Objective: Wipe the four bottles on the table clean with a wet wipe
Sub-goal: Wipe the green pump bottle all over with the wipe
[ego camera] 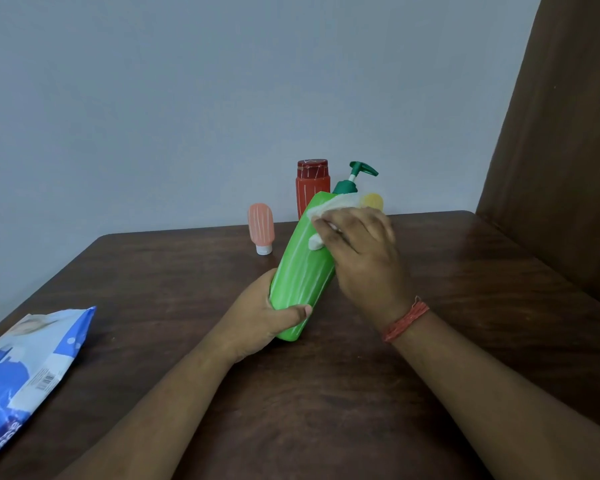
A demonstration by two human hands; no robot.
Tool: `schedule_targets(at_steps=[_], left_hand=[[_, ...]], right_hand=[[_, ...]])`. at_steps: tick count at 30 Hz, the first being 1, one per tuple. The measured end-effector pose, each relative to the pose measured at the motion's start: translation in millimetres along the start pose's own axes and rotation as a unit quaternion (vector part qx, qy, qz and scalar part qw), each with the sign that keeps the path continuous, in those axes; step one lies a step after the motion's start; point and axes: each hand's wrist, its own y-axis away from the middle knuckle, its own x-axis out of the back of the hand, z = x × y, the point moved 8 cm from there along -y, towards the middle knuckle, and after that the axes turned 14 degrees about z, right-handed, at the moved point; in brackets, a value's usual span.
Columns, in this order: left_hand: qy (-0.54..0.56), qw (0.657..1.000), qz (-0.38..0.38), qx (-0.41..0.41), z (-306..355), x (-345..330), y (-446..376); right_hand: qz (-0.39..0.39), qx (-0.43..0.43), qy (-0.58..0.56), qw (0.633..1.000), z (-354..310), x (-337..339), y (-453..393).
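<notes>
My left hand [267, 317] grips the base of a green pump bottle [300, 271], which is tilted away from me above the table. My right hand [357, 244] presses a white wet wipe [329, 207] against the bottle's upper part near its dark green pump. Behind it stand a red bottle [309, 185] and a yellow bottle [373, 200], the yellow one mostly hidden by my right hand. A small pink tube bottle [261, 226] stands cap-down to the left of them.
A blue and white pack of wet wipes [25, 368] lies at the table's left edge. The dark wooden table [465, 306] meets a grey wall at the back. A brown panel [561, 150] rises at the right.
</notes>
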Motion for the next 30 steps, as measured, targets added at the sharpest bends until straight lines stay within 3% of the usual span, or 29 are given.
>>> schedule_targets(at_steps=[5, 10, 14, 19, 24, 28, 30], left_hand=[[-0.046, 0.998, -0.011, -0.030, 8.1, -2.9, 0.8], [-0.083, 0.996, -0.003, -0.035, 11.6, -2.0, 0.7], [-0.106, 0.993, -0.014, -0.040, 16.3, -5.9, 2.1], [-0.087, 0.996, -0.007, -0.023, 12.9, -3.3, 1.3], [-0.092, 0.996, -0.009, -0.015, 11.3, -2.8, 0.5], [-0.077, 0.997, 0.009, -0.002, 7.2, 2.6, -0.3], [-0.077, 0.997, 0.008, 0.000, 6.5, 3.1, -0.8]], right_hand=[[-0.017, -0.060, 0.038, 0.997, 19.8, 3.5, -13.0], [-0.109, 0.000, -0.002, 0.994, 5.9, -6.7, -25.8], [-0.075, -0.059, 0.017, 0.995, 24.0, 3.8, -28.6], [-0.074, 0.043, -0.052, 0.995, -10.0, -3.4, -7.9], [-0.019, -0.021, -0.010, 1.000, 9.4, 5.2, -6.8], [-0.054, 0.033, -0.045, 0.997, -12.4, -4.7, 6.5], [-0.045, 0.008, -0.036, 0.998, 0.7, -6.8, 0.9]])
